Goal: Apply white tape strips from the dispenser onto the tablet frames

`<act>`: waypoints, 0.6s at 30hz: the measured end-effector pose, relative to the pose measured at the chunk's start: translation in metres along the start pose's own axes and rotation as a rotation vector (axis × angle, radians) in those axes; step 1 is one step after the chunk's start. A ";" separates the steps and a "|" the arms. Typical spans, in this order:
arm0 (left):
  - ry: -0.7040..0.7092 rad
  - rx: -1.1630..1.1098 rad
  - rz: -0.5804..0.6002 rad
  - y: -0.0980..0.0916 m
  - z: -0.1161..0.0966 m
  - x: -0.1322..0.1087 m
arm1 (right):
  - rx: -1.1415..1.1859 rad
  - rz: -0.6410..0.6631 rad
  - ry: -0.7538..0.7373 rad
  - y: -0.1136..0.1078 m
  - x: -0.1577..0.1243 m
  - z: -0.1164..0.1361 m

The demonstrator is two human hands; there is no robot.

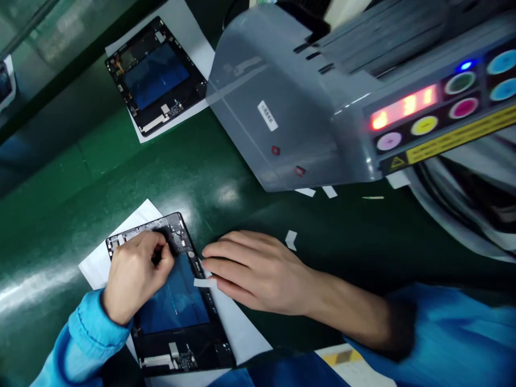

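Note:
An opened tablet (173, 301), with a black frame and blue middle panel, lies on white paper. Over its upper part is my left hand (139, 269), thumb and forefinger pinched together; whatever is between them is hidden. My right hand (258, 271) is at the tablet's right edge, fingers stretched toward it. A short white strip (203, 282) sticks out from under its lowest visible fingertip and overlaps the tablet's edge. The thumb of that hand is hidden.
Another opened tablet (157, 75) lies on paper farther back. A grey machine (298, 123) with a red display and coloured buttons stands at the right. Small white pieces (291, 240) lie on the green table (80, 177). Pale hoses or cables run at far right.

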State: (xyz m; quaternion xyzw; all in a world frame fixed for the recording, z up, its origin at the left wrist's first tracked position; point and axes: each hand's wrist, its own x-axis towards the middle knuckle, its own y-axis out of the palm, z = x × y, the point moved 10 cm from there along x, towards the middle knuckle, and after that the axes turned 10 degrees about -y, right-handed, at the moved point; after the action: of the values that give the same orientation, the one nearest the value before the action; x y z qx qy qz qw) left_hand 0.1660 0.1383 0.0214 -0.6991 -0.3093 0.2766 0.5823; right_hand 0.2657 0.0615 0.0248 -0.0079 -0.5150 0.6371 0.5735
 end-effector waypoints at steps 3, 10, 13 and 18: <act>-0.046 -0.051 0.019 0.003 0.002 -0.004 | 0.026 0.011 0.007 0.005 -0.001 0.000; 0.073 -0.237 0.031 0.014 -0.019 -0.005 | 0.035 0.028 0.020 0.010 -0.001 -0.002; 0.129 -0.234 0.019 0.017 -0.022 -0.007 | -0.013 0.081 0.036 0.014 0.004 -0.011; 0.159 -0.222 0.022 0.017 -0.021 -0.008 | -0.111 0.274 -0.016 0.031 0.017 -0.022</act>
State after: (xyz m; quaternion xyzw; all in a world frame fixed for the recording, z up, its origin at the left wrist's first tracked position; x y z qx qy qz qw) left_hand 0.1781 0.1162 0.0083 -0.7821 -0.2834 0.1908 0.5212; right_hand 0.2507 0.0936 0.0039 -0.1047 -0.5481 0.6801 0.4756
